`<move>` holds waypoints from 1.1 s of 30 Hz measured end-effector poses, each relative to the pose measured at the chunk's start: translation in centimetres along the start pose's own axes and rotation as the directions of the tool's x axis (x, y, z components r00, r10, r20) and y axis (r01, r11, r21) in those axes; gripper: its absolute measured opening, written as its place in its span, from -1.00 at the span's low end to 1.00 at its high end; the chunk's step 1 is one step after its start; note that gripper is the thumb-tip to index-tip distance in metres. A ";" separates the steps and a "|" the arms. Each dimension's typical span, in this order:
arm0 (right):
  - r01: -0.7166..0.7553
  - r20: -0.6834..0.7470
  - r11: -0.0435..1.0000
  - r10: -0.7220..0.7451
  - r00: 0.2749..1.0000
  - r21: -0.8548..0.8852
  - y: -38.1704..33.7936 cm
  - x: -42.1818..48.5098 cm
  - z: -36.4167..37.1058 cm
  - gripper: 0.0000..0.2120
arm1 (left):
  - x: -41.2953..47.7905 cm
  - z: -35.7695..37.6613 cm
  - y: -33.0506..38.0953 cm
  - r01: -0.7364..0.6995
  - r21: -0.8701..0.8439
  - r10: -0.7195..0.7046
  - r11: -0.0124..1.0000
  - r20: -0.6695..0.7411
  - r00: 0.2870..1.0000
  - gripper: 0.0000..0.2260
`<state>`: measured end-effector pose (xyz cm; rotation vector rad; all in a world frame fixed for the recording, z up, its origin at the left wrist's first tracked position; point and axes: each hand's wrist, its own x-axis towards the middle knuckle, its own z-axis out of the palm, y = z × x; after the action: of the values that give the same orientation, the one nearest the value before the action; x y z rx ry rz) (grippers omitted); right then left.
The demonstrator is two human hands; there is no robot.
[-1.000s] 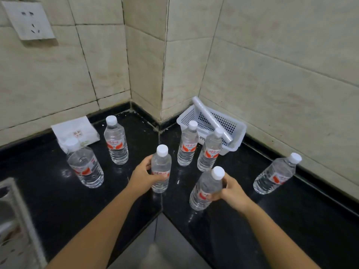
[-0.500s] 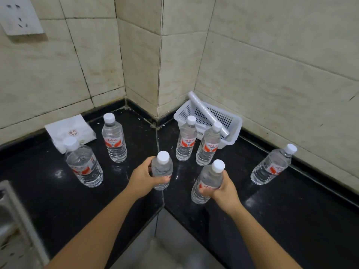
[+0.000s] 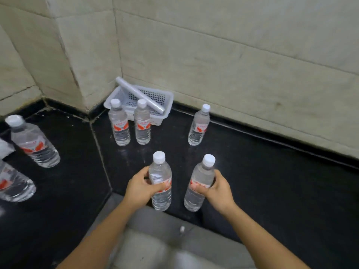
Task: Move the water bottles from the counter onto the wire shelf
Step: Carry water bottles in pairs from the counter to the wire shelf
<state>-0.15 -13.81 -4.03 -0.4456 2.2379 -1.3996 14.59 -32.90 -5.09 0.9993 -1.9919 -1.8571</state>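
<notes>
My left hand [image 3: 140, 188] grips one clear water bottle [image 3: 160, 171] with a white cap and red label. My right hand [image 3: 217, 190] grips a second bottle [image 3: 202, 177]. Both bottles are held upright near the black counter's [image 3: 262, 181] front corner edge. Two more bottles [image 3: 118, 123] [image 3: 142, 123] stand side by side in front of the basket. Another bottle [image 3: 199, 126] stands alone to the right near the wall. At the left, a bottle [image 3: 33, 142] leans in view and another [image 3: 13, 184] is cut off by the frame edge. The wire shelf is not in view.
A white perforated plastic basket [image 3: 167, 100] sits in the tiled corner with a clear rolled tube [image 3: 139, 96] lying across it. Beige tiled walls close in the counter at the back. The grey floor [image 3: 155, 239] shows below the counter's inner corner.
Both hands have closed on their bottles and drawn them toward the counter's front edge. The view has swung to the right, so the left bottles and white packet have slid toward the frame edge.
</notes>
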 end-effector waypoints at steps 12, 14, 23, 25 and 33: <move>0.022 -0.413 0.997 0.008 0.911 0.069 8.1 -16.5 -33.1 -0.53 | -12.0 33.6 11.2 -0.311 0.039 0.257 0.950 0.473 0.843 -0.52; 0.030 -0.489 0.998 -0.002 0.872 0.049 9.4 -19.4 -39.1 -0.53 | -15.1 39.7 13.3 -0.360 0.025 0.293 0.933 0.529 0.797 -0.51; 0.051 -0.721 0.998 -0.050 0.691 -0.020 13.6 -29.6 -61.6 -0.49 | -24.5 61.6 21.4 -0.463 -0.067 0.378 0.884 0.685 0.623 -0.52; 0.076 -0.755 0.997 -0.070 0.652 -0.026 13.9 -30.5 -65.9 -0.53 | -25.4 65.8 23.7 -0.489 -0.098 0.411 0.867 0.697 0.587 -0.53; 0.150 -0.805 0.983 -0.173 0.568 -0.105 13.0 -30.0 -83.1 -0.70 | -26.5 81.6 33.9 -0.546 -0.250 0.550 0.799 0.670 0.498 -0.49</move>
<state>-20.06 69.31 21.76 0.0423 2.9908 -1.9592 -25.32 46.15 20.89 -0.5107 -2.2756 -1.9790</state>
